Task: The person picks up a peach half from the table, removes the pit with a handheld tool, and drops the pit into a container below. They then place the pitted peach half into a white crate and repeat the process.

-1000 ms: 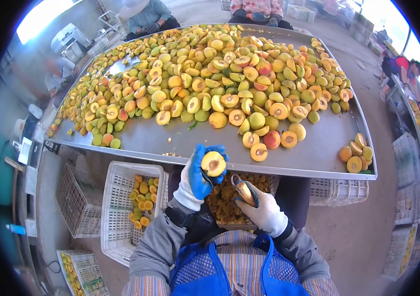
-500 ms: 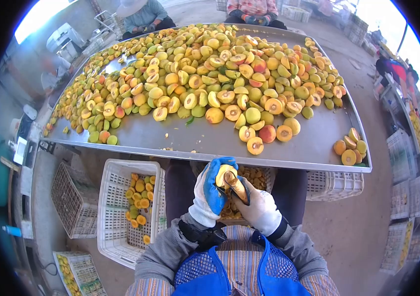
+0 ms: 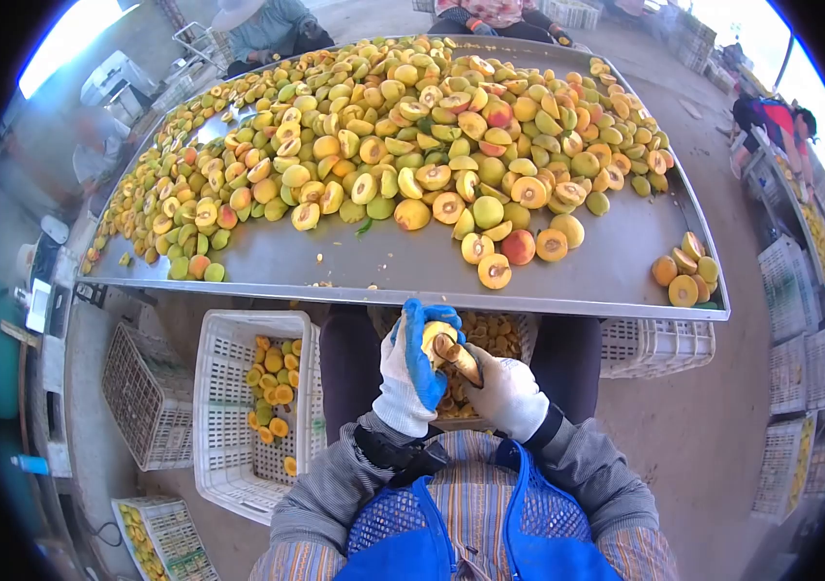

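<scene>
My left hand, in a white glove with blue coating, is closed around a yellow peach half just below the table's near edge. My right hand, in a stained white glove, grips a short brown tool that looks wooden. The tool's rounded end meets the cut face of the peach half; its tip is partly hidden. Beneath both hands, a crate between my knees holds cut peach pieces. In front, a large heap of whole and halved peaches covers much of the metal table.
A white crate with some peach halves stands at my left, near a greyish crate. Another white crate is under the table's right side. A small peach pile lies at the right corner. Co-workers sit across the table.
Both hands stay together at the peach half, which has turned slightly in my left hand. The view has shifted a little. At far right, a bending person has moved more into view.
</scene>
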A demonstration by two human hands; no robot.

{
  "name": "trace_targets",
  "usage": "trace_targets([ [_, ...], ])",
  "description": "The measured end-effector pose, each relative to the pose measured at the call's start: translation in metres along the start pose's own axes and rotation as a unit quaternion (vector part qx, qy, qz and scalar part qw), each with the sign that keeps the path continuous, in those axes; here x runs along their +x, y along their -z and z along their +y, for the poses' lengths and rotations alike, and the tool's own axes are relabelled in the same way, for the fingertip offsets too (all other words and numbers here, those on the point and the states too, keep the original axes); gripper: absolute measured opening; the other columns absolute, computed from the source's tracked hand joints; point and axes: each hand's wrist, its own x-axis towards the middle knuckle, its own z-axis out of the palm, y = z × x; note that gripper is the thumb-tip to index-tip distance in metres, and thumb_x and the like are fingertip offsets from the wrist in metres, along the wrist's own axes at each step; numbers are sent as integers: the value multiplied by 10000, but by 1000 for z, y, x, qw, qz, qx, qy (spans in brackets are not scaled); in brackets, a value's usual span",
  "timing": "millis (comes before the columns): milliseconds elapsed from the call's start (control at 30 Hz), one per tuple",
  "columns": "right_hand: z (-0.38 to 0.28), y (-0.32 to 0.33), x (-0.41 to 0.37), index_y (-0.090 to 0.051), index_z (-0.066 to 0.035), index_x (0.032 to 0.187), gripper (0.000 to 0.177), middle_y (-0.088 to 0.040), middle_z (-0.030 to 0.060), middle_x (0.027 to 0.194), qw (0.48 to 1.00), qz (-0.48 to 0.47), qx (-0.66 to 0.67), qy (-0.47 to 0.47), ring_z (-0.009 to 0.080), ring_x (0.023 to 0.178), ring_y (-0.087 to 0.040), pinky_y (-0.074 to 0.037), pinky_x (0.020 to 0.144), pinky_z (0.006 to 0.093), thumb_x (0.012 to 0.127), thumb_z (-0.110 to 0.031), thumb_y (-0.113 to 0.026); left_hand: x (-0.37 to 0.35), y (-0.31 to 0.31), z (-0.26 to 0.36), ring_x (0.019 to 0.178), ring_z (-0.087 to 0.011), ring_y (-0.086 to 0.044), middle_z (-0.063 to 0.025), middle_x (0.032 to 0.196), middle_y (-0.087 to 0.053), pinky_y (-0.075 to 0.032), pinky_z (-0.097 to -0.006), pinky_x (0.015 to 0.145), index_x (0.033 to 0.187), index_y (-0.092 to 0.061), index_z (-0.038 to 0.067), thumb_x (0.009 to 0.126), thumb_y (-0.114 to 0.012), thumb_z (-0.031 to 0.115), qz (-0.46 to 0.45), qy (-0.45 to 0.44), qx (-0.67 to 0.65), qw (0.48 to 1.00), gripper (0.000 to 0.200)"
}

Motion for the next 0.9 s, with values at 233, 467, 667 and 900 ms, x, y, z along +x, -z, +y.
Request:
trace_targets([
  [233,-8,1,1,-539,-24,1268,487,-676,169,780,999,30,-18,-21,323,731,-687,-545,658,428,824,-194,-645,3,-3,1,867,-199,-652,-104,960,-643,-550,-336,815,1102,-558,-3,1047,-332,430,24,66,-178,982,491],
  [467,-3,-9,-4,-540,-26,1243,462,-677,163,774,999,-1,-26,-32,319,726,-685,-544,657,416,830,-202,-646,0,-6,-2,825,-222,-652,-111,928,-644,-556,-349,778,1021,-574,2,1028,-341,490,69,109,-187,974,541],
  [667,7,-10,-6,-564,-24,1214,427,-686,157,824,999,5,-37,18,314,757,-687,-545,682,412,825,-184,-633,0,-8,7,743,-229,-654,-120,829,-645,-559,-347,710,937,-595,-12,1007,-379,527,74,130,-186,971,585],
  [900,-17,19,-7,-634,-46,1124,353,-685,171,835,956,-175,210,-106,335,817,-679,-535,728,418,822,-227,-660,3,-4,18,641,-226,-640,-128,729,-631,-545,-330,633,866,-628,-13,985,-464,508,29,177,-180,967,560],
])
